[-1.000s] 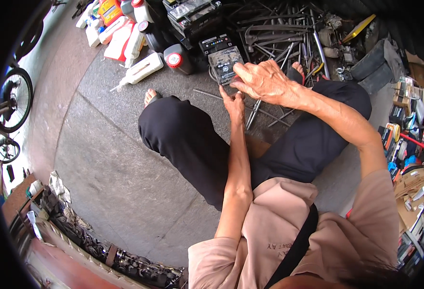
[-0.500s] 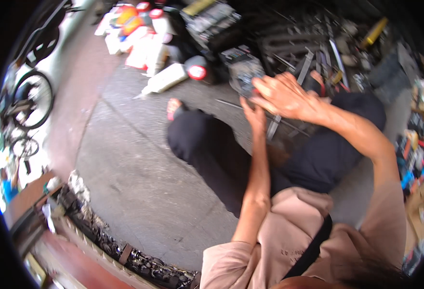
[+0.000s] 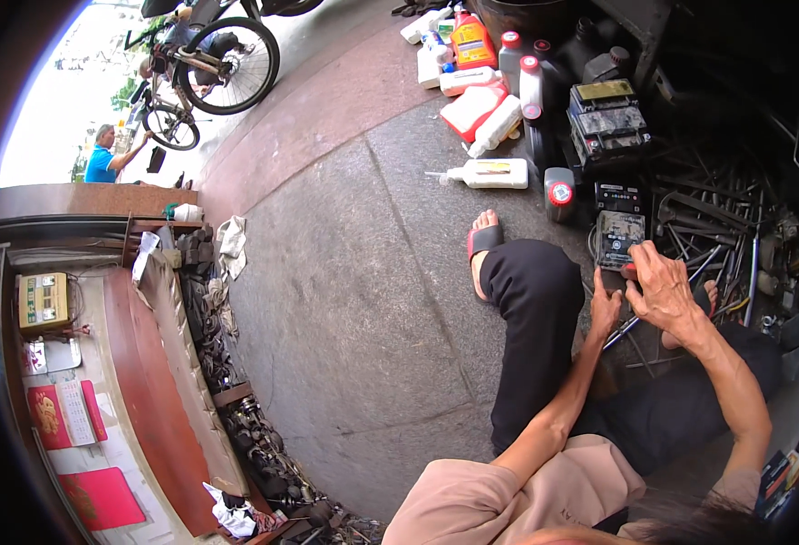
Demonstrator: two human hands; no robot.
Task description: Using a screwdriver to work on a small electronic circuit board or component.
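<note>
A small dark box-shaped battery (image 3: 621, 238) with a grey, worn face lies on the floor between my feet. At its near right corner is my right hand (image 3: 665, 289), its fingers closed on a small red piece (image 3: 630, 271); most of that piece is hidden by the fingers, so its kind is unclear. My left hand (image 3: 606, 307) is low at the battery's near left corner, index finger stretched toward the edge; whether it presses on it is hard to tell. A second black battery (image 3: 617, 195) sits just beyond.
Stacked batteries (image 3: 608, 123) stand farther back. Oil bottles (image 3: 472, 54) and a white bottle (image 3: 495, 173) lie to the left of them. Metal rods and tools (image 3: 722, 227) are heaped at the right. A cluttered bench (image 3: 145, 363), bicycles (image 3: 227, 65) and a person in blue (image 3: 102, 163) are at left.
The view has swung left and sharpened, bringing the bench and bicycles further in. Both hands stay by the battery; the red piece now shows at my right fingers.
</note>
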